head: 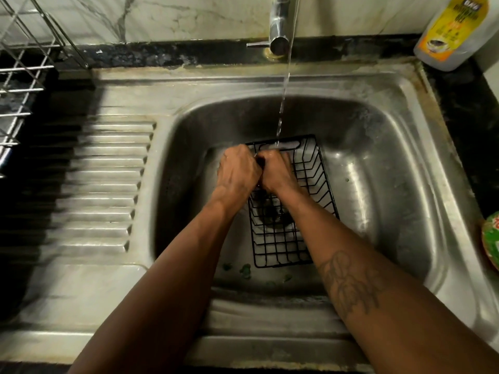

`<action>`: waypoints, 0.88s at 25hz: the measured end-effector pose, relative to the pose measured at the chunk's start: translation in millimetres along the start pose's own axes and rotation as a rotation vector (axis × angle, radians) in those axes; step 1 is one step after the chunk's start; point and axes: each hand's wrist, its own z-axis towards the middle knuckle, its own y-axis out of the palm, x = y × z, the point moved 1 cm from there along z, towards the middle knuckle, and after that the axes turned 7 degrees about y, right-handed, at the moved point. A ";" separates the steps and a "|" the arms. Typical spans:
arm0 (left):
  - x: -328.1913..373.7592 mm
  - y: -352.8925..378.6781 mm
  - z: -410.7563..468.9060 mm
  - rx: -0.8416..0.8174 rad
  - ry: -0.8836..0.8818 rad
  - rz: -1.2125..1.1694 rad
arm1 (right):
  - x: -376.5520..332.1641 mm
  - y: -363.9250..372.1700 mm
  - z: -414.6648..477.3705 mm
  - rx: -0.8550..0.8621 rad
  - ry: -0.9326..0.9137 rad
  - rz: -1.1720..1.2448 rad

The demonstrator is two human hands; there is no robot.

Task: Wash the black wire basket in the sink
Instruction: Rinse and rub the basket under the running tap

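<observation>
The sink filled most of my view, its bowl at centre and its ribbed drainboard out at 9 o'clock. A wire rack stood on the counter at 10 o'clock. My forearms came in from 6 o'clock and crossed the near edge of the bowl, the right one hiding the basket's near right corner.

The basket lay flat on the floor of the bowl, long side running 12 to 6, right over the drain, which showed through its grid. A bottle with a yellow label stood at 2 o'clock on the counter, and a green packet was cut off at 3 o'clock. The tap rose at 12, and its water fell onto the basket's far end.

My left hand was curled tight round the basket's far left rim. My right hand pressed against it, fingers bent down into the wires; I cannot tell what it gripped. Green scraps lay just off the basket's near end.
</observation>
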 end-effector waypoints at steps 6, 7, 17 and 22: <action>3.1 -2.7 -1.7 -0.009 0.010 0.032 | 24.4 -22.1 -4.0 0.226 0.223 0.053; 3.7 -3.7 -1.9 -0.009 0.004 0.038 | 16.2 -17.5 -4.6 0.148 0.149 0.014; -4.2 -11.3 -7.8 0.021 -0.068 -0.054 | 22.6 -15.2 3.0 0.138 0.229 0.180; -4.8 -26.7 -13.6 0.109 -0.028 0.176 | 19.0 -8.2 2.8 0.082 0.171 -0.123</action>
